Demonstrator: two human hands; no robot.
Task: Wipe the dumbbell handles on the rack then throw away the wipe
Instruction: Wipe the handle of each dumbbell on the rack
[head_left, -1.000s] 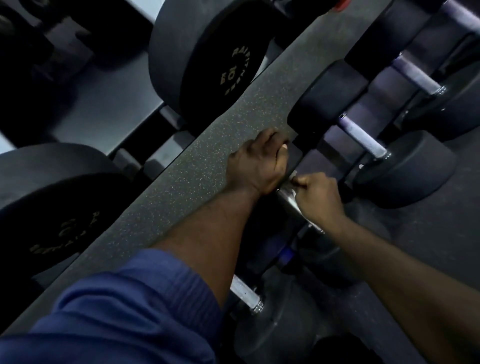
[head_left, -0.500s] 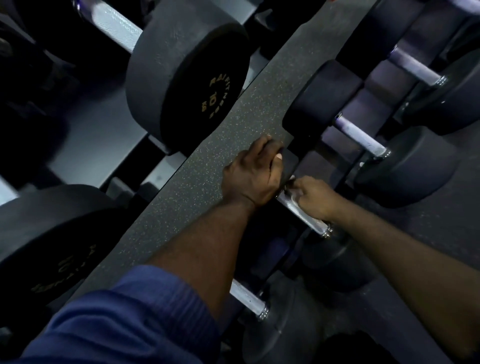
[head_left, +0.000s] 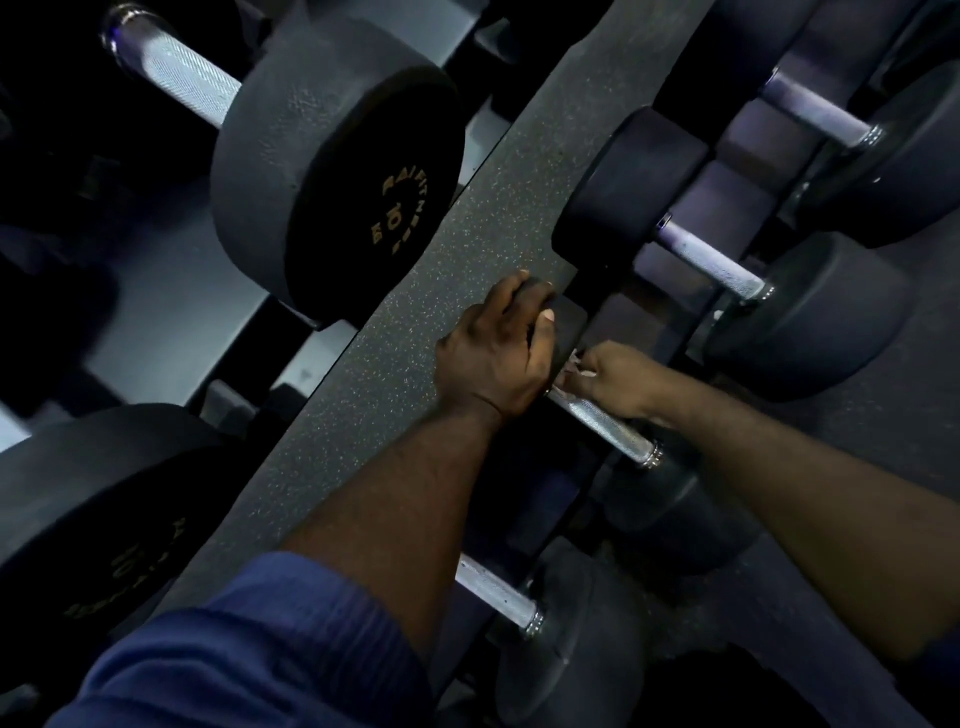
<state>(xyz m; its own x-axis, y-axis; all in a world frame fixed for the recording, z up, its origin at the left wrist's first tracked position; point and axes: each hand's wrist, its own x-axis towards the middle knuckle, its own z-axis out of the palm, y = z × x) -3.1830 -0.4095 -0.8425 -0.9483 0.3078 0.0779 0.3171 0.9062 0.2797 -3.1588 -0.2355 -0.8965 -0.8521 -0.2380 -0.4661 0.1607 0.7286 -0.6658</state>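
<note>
Wipe (head_left: 574, 365): small, white, bunched, lying on the upper end of a knurled dumbbell handle (head_left: 605, 425) on the rack's lower row. Right grip (head_left: 618, 382): fingers curled round wipe and handle together. The handle's lower stretch is bare down to its collar. Left grip (head_left: 493, 353): just beside the wipe, fingers curled over that dumbbell's dark head (head_left: 567, 325) at the edge of the speckled shelf (head_left: 405, 364). Neighbouring dumbbells lie either side. Blue sleeve (head_left: 249, 644) on the left arm.

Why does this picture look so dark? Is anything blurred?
Head view: dim throughout; light glints on the handle and the pale wipe in the right hand; the weights sink into shadow; the top-left corner goes nearly black; little blur.
</note>
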